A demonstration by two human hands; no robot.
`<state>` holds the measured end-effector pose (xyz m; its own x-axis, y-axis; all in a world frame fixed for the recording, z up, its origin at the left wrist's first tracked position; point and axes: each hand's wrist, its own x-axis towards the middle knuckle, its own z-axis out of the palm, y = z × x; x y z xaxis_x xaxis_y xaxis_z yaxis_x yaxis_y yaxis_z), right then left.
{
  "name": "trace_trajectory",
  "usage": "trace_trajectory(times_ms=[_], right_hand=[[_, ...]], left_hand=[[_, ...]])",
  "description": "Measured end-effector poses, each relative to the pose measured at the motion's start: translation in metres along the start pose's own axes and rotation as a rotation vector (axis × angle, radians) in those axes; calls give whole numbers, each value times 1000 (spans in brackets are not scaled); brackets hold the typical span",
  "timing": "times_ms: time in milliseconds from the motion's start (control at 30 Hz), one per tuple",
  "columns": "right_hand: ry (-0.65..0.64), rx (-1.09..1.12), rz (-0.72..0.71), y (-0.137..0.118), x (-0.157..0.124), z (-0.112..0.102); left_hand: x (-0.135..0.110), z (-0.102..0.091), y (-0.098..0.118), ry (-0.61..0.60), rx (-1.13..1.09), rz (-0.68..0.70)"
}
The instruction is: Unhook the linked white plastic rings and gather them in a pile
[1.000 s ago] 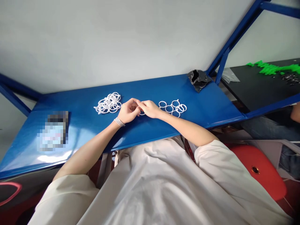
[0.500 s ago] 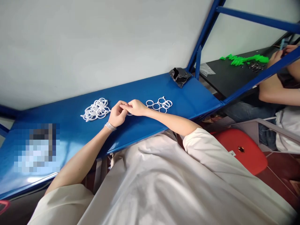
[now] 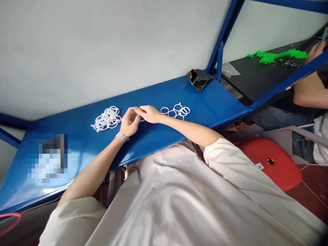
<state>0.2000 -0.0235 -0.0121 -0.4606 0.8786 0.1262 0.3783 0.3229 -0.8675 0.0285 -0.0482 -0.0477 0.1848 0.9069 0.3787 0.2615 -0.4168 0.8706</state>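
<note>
Left hand (image 3: pixel 128 123) and right hand (image 3: pixel 150 114) meet on one white plastic ring (image 3: pixel 141 120)

Fingers of both hands are together, closed in on the ring. Most of it is hidden behind them; only a short arc shows by the right hand's fingertips. Cannot tell if it touches the table. Hands sit about mid-length on the blue table (image 3: pixel 210 102), roughly midway between back and front edges.

Just left of the left hand: loose tangled pile of white plastic rings (image 3: pixel 106 119). Just right of the right hand's fingers: smaller cluster of white rings (image 3: pixel 176 111), lying flat, some overlapping. Silver beaded bracelet (image 3: pixel 122 137) on the left wrist.

Torn black plastic bag (image 3: pixel 198 79) sits at the table's back edge, toward the right end. Pixelated object (image 3: pixel 48 159) lies near the left end, too blurred to identify.

Past the right end: black table (image 3: pixel 256 77) with bright green pieces (image 3: pixel 276 55) and small dark bits (image 3: pixel 290 64). Co-worker's arm (image 3: pixel 311 92) at far right. Red seat (image 3: pixel 269 164) below.
</note>
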Motion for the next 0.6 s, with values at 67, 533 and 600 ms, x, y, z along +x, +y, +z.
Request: trace_trajectory(times_ms=[67,533,600], right_hand=[[19,33,-10,2,1,1],[141,-307,-36,10,9,-100],[-1,-454,103,17,7,-124]], left_hand=[[-1,1,2,20,8,4],[-1,-3,1,-46,7,-57],[-2,-2,1,-82,4,-83]])
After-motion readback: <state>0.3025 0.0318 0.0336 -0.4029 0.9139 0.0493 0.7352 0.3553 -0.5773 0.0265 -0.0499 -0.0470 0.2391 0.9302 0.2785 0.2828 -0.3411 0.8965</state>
